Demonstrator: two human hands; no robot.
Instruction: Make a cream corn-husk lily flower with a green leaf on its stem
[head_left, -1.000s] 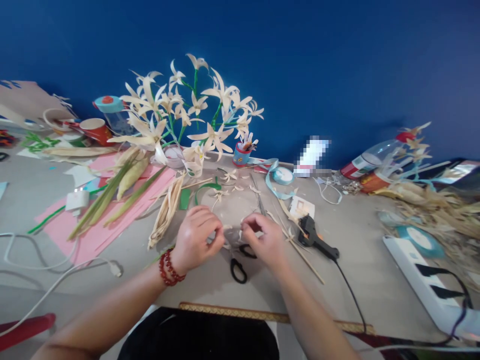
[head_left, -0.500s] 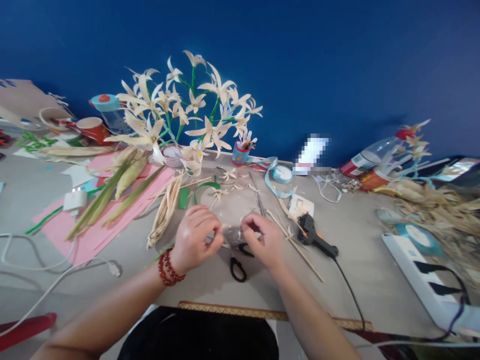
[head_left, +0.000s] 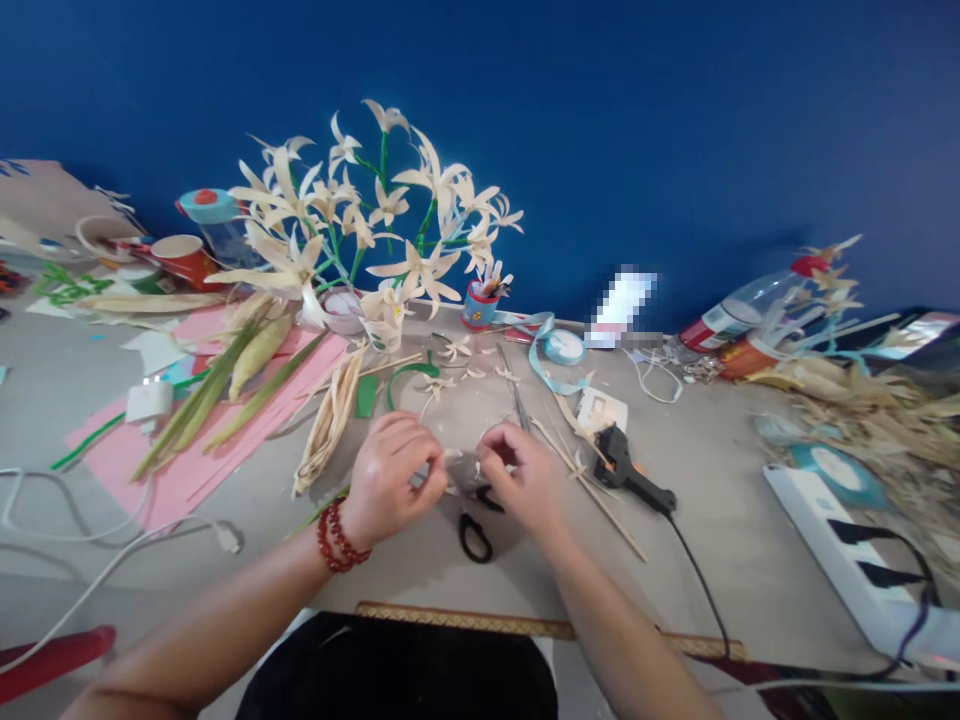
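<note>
My left hand [head_left: 397,467], with red beads at its wrist, is closed in a pinch over the table's middle. Facing it a short way off, my right hand [head_left: 517,475] pinches too, thumb against forefinger. A small pale bit shows at the left fingertips, too blurred to name; what the right fingers hold is hidden. Black-handled scissors [head_left: 475,540] lie on the table below and between the hands. Small pale husk flowers [head_left: 439,384] lie just beyond them. A bundle of dried husk strips [head_left: 330,425] rests left of my left hand.
Husk flowers on green stems [head_left: 390,205] stand in cups at the back. A black glue gun [head_left: 634,475] with its cord lies to the right, near thin sticks [head_left: 611,515], blue ribbon [head_left: 562,346] and a power strip [head_left: 825,560]. Pink paper [head_left: 150,480] bearing husks lies left.
My right hand has shifted very slightly to the left and up. Both hands keep their pinches; the things on the table lie as before.
</note>
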